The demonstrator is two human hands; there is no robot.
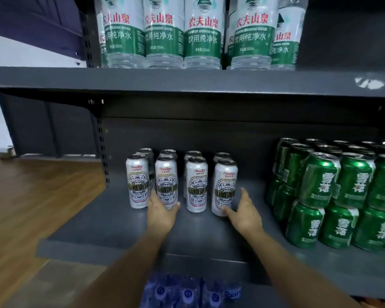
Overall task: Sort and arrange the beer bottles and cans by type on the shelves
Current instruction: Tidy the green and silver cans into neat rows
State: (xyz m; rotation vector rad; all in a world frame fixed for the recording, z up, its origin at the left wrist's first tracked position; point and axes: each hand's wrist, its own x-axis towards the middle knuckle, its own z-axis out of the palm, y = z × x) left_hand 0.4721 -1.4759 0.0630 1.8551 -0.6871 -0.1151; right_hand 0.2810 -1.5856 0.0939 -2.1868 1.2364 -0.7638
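Your left hand reaches to the front row of tall white cans on the middle shelf. Its fingers and thumb are spread to either side of the base of the second white can from the left, touching it low down; whether they actually grip it, you cannot tell from here. Your right hand lies beside the fourth white can, thumb at its foot and fingers straight along its right side, loosely open and touching rather than clasping.

The white cans stand upright in four short files, two deep, near the left of the shelf. Well apart to the right, green cans are stacked two high in several rows. On the shelf above, water bottles with green labels stand side by side. Below the shelf edge you see blue-wrapped bottles.
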